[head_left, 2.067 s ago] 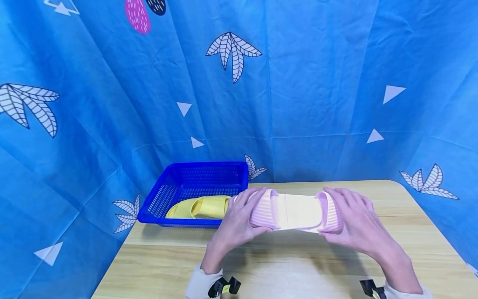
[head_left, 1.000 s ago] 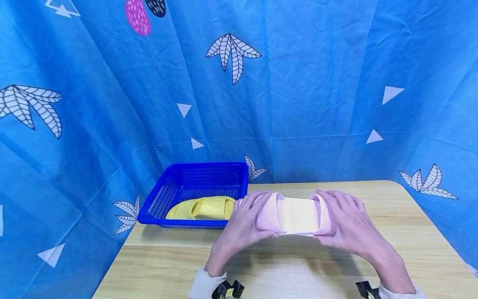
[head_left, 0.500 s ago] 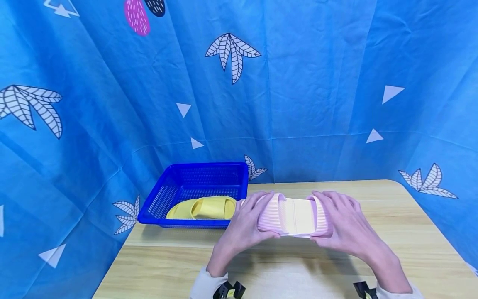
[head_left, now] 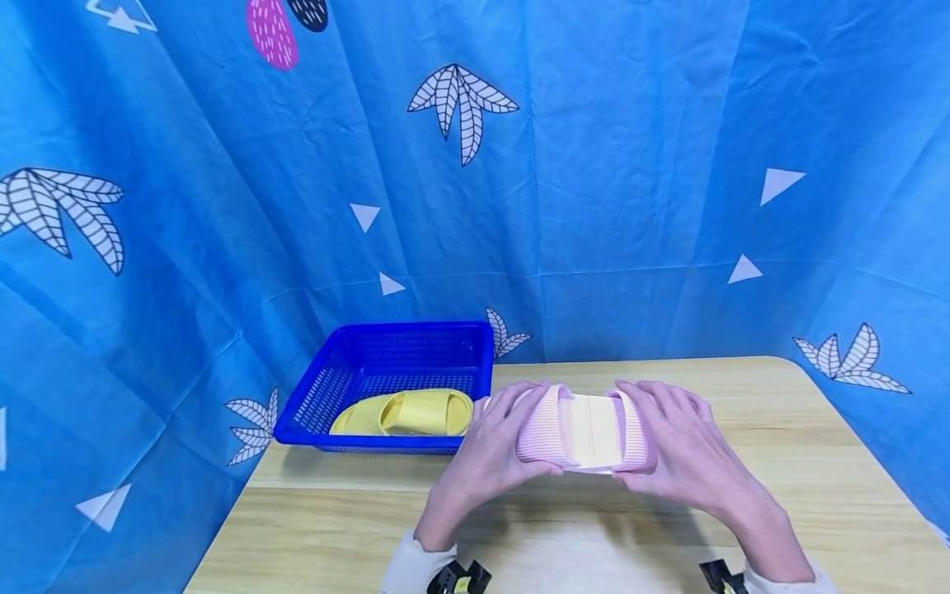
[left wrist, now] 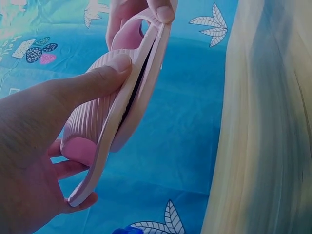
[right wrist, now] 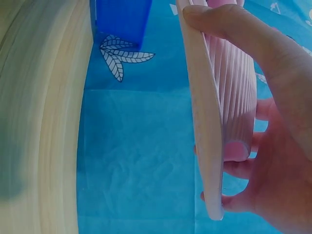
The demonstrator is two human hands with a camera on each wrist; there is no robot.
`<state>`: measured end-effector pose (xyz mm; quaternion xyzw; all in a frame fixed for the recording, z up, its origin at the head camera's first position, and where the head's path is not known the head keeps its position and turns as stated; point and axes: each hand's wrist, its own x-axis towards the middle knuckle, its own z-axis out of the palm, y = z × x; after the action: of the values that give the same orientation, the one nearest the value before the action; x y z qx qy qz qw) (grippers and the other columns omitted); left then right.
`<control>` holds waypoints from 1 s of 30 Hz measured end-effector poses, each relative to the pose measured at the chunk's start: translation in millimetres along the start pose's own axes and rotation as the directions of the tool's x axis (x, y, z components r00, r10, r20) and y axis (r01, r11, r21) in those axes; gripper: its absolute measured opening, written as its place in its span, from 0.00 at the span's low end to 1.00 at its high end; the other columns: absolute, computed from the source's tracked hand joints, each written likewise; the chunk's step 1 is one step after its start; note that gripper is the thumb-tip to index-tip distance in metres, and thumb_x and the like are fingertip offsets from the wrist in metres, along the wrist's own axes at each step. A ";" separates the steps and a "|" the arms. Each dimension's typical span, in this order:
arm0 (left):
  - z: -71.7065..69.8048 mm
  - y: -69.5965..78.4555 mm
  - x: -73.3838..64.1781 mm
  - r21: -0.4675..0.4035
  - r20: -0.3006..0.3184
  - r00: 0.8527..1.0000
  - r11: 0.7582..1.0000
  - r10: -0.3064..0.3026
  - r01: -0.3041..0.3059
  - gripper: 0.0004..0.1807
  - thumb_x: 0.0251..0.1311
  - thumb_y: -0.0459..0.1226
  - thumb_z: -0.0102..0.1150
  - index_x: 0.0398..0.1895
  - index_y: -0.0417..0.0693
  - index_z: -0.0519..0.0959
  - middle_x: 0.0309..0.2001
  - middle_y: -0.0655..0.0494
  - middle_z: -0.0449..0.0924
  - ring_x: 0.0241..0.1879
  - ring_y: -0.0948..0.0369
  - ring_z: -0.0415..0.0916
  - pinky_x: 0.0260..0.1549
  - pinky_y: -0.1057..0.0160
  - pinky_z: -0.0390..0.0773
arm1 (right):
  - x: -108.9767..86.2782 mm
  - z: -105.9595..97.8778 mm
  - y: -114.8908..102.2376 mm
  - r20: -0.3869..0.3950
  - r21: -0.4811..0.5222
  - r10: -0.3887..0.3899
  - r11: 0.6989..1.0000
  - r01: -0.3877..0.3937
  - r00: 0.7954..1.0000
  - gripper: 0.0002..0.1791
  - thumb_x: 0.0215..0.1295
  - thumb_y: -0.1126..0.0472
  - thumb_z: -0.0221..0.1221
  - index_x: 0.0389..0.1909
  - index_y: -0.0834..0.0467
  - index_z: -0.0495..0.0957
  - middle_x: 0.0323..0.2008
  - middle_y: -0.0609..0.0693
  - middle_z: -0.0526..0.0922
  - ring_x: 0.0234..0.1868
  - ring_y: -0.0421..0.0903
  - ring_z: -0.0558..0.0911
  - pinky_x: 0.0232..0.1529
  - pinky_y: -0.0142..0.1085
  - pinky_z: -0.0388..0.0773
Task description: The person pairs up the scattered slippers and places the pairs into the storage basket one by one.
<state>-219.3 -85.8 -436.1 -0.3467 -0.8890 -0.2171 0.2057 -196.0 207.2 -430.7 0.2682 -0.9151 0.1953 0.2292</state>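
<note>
In the head view a pair of pink ribbed slippers is held up in front of me, above the table. My left hand [head_left: 486,445] grips the left slipper [head_left: 542,433] over its strap, thumb along the sole's edge. My right hand [head_left: 686,450] holds the right slipper [head_left: 636,433] likewise from the other side. Their soles overlap with heels inward; the left wrist view shows a dark narrow gap between the left slipper's sole [left wrist: 108,129] and the other sole [left wrist: 139,114]. In the right wrist view fingers wrap around the right slipper's strap [right wrist: 236,92].
A blue perforated basket [head_left: 297,433] stands at the back left of the wooden table [head_left: 312,528]. Inside it lies a yellow slipper [head_left: 423,412]. Patterned blue cloth [head_left: 616,181] hangs behind and at the sides.
Both hands have come closer together, sliding the pink slippers further over each other, so less of the pale insole shows between the straps. The basket has not moved.
</note>
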 end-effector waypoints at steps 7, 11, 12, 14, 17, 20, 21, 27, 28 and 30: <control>3.6 2.0 0.8 -0.003 -0.005 1.000 1.000 0.009 -0.009 0.61 0.40 0.63 0.80 0.79 0.59 0.61 0.69 0.57 0.69 0.67 0.56 0.67 0.60 0.48 0.69 | 2.2 5.4 -4.1 -0.001 -0.006 -0.028 1.000 0.028 1.000 0.63 0.32 0.36 0.80 0.72 0.57 0.68 0.60 0.55 0.74 0.60 0.54 0.72 0.56 0.62 0.64; 5.1 2.9 1.0 0.005 -0.010 1.000 1.000 0.020 -0.020 0.61 0.40 0.63 0.80 0.78 0.58 0.62 0.69 0.57 0.70 0.67 0.55 0.67 0.59 0.48 0.69 | 2.2 8.3 -6.7 -0.002 -0.010 -0.034 0.999 0.034 0.999 0.63 0.33 0.35 0.79 0.73 0.58 0.67 0.60 0.55 0.75 0.59 0.56 0.73 0.55 0.62 0.65; 5.2 3.3 1.1 0.004 -0.009 1.000 1.000 0.021 -0.021 0.60 0.40 0.62 0.80 0.78 0.58 0.62 0.69 0.57 0.70 0.67 0.56 0.67 0.59 0.48 0.70 | 2.1 8.9 -7.4 0.001 -0.010 -0.033 0.999 0.033 0.999 0.64 0.33 0.35 0.79 0.73 0.58 0.67 0.60 0.55 0.75 0.59 0.56 0.73 0.55 0.62 0.66; 5.5 3.9 1.0 0.006 -0.007 1.000 1.000 0.021 -0.021 0.60 0.40 0.62 0.80 0.79 0.58 0.62 0.69 0.57 0.69 0.67 0.56 0.67 0.59 0.49 0.70 | 2.1 9.9 -8.5 0.005 -0.011 -0.032 0.999 0.033 0.999 0.64 0.34 0.34 0.79 0.74 0.58 0.66 0.59 0.55 0.75 0.58 0.57 0.73 0.55 0.62 0.66; 5.7 4.7 0.7 0.012 -0.004 1.000 1.000 0.021 -0.021 0.61 0.40 0.63 0.80 0.79 0.58 0.61 0.69 0.57 0.69 0.66 0.56 0.67 0.59 0.50 0.70 | 2.1 11.0 -9.9 0.003 -0.012 -0.031 0.999 0.031 1.000 0.65 0.33 0.33 0.79 0.74 0.58 0.65 0.59 0.56 0.75 0.58 0.57 0.73 0.55 0.62 0.67; 5.7 4.5 0.7 0.008 -0.003 1.000 1.000 0.019 -0.019 0.61 0.41 0.63 0.79 0.79 0.58 0.61 0.69 0.57 0.69 0.66 0.56 0.67 0.59 0.50 0.69 | 1.7 12.0 -11.2 0.002 -0.011 -0.027 1.000 0.027 1.000 0.65 0.34 0.33 0.78 0.75 0.58 0.65 0.59 0.56 0.75 0.58 0.58 0.73 0.55 0.62 0.67; 5.6 4.3 0.8 0.005 -0.003 1.000 1.000 0.016 -0.016 0.61 0.40 0.63 0.79 0.79 0.58 0.61 0.69 0.57 0.69 0.67 0.56 0.67 0.59 0.50 0.69 | 1.6 12.4 -11.8 0.003 -0.009 -0.025 1.000 0.025 1.000 0.65 0.35 0.33 0.78 0.75 0.58 0.64 0.60 0.56 0.75 0.59 0.58 0.73 0.55 0.62 0.67; 5.3 2.4 0.2 -0.007 0.004 1.000 1.000 0.013 -0.013 0.61 0.41 0.62 0.80 0.79 0.58 0.61 0.69 0.57 0.69 0.67 0.56 0.67 0.60 0.50 0.69 | 3.0 16.4 -15.4 0.004 -0.011 -0.033 0.999 0.033 0.999 0.65 0.36 0.34 0.78 0.75 0.58 0.64 0.60 0.56 0.74 0.59 0.58 0.73 0.54 0.61 0.67; 5.5 2.3 0.1 -0.007 0.006 1.000 1.000 0.015 -0.015 0.60 0.41 0.62 0.80 0.79 0.58 0.61 0.69 0.57 0.69 0.67 0.56 0.67 0.60 0.50 0.69 | 3.2 17.2 -15.7 -0.001 -0.014 -0.038 0.999 0.038 0.999 0.65 0.36 0.34 0.78 0.75 0.59 0.64 0.60 0.56 0.74 0.58 0.58 0.73 0.54 0.60 0.68; 5.9 2.3 0.1 -0.009 0.011 1.000 1.000 0.018 -0.018 0.60 0.42 0.62 0.79 0.79 0.58 0.61 0.69 0.57 0.69 0.67 0.56 0.67 0.60 0.50 0.69 | 3.3 18.2 -16.3 -0.009 -0.019 -0.047 0.999 0.047 0.999 0.65 0.35 0.34 0.78 0.75 0.59 0.64 0.59 0.57 0.74 0.58 0.58 0.73 0.53 0.60 0.68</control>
<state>-219.0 -81.1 -440.3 -0.3568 -0.8860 -0.2171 0.2013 -194.8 184.4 -440.1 0.2865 -0.9092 0.1826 0.2406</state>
